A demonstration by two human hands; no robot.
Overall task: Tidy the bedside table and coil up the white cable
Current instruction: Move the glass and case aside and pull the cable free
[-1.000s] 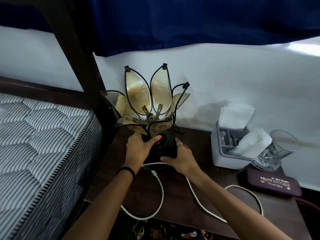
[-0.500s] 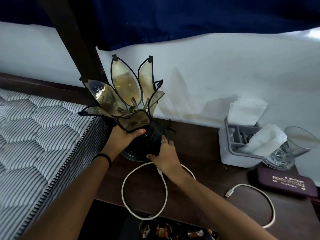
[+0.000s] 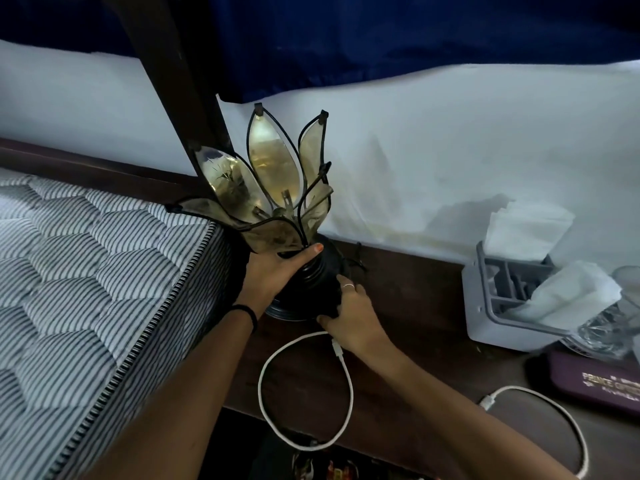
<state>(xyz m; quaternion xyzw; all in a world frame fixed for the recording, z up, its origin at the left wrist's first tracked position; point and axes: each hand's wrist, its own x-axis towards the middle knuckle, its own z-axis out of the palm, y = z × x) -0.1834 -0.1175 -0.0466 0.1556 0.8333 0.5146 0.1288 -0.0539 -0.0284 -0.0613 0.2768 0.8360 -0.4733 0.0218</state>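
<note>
Both hands grip the petal lamp [image 3: 304, 271] base: left hand [image 3: 273, 271] at 9 o'clock, right hand [image 3: 349, 317] at 4 o'clock. White cable [image 3: 346, 393] lies looped on counter [image 3: 415, 306], at 6 o'clock from lamp.

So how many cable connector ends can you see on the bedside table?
2. One connector lies just in front of the right hand, near the lamp base. The other connector is toward the table's right side, in front of the purple case. None appear hidden.

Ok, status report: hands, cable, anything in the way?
Both hands, left and right, gripping lamp. White cable loose, uncoiled. Right forearm across cable.
</note>
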